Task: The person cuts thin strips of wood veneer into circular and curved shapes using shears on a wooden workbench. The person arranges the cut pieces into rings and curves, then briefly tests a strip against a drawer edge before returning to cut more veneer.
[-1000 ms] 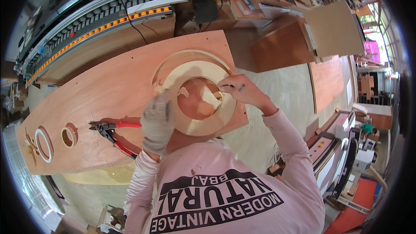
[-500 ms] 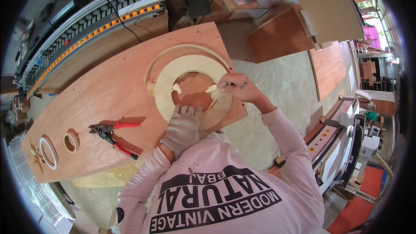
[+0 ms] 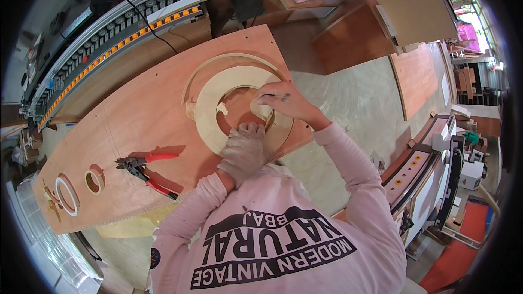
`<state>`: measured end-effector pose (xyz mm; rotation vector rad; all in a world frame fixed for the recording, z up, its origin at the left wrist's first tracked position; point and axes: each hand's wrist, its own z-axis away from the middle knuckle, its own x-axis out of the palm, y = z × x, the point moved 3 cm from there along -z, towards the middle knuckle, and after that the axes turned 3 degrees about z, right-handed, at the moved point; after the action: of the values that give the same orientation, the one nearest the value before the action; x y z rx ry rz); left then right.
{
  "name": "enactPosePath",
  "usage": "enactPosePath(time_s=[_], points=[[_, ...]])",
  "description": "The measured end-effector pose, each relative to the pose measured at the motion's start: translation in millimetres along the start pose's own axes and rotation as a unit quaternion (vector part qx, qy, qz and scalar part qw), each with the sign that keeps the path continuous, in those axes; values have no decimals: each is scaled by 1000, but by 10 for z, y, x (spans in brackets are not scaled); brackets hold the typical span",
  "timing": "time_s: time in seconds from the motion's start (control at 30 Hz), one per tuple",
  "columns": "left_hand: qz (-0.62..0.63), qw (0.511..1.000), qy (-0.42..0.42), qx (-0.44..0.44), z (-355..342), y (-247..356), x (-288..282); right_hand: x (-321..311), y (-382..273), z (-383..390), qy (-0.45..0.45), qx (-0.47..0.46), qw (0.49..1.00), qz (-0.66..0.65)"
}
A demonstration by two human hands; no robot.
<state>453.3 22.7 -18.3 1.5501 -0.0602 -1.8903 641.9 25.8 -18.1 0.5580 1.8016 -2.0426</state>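
Observation:
A flat, pale wooden ring (image 3: pixel 206 111) lies on a reddish plywood panel (image 3: pixel 141 114), and a thin pale curved strip (image 3: pixel 229 57) arcs behind it. My left hand (image 3: pixel 242 149), in a grey glove, grips the ring's near side, fingers together over its inner edge. At the ring's right inner edge, my bare right hand (image 3: pixel 286 100) is closed, with a thin pale piece (image 3: pixel 262 111) at its fingertips; whether that is tape or thin wood I cannot tell. A cream scrap (image 3: pixel 222 109) clings to the left inner edge.
Red-handled cutting pliers (image 3: pixel 144 166) lie left of my gloved hand. Beyond them are a small tape roll (image 3: pixel 94 182) and a white ring (image 3: pixel 67 196). A long machine with orange-marked rollers (image 3: pixel 120 43) stands at the far left, and a brown cabinet (image 3: pixel 351 43) at the far right.
My right hand has moved left and slightly up, further over the ring's opening, bringing the pale piece along. The gloved hand has shifted slightly right and up on the ring.

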Motion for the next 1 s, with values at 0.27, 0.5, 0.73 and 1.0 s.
enactPosePath(time_s=[0.27, 0.5, 0.73, 1.0], points=[[27, 999, 37, -5, 20, -30, 73, 210, -19, -410, -90, -62, 992, 67], [42, 998, 42, 13, 89, -86, 65, 180, -176, -462, -210, -50, 974, 72], [136, 985, 77, -69, -245, -208, 137, -140, -341, -491, -75, 8, 997, 20], [273, 949, 138, -77, -229, -560, 30, -429, -228, -168, -107, -46, 983, 142]])
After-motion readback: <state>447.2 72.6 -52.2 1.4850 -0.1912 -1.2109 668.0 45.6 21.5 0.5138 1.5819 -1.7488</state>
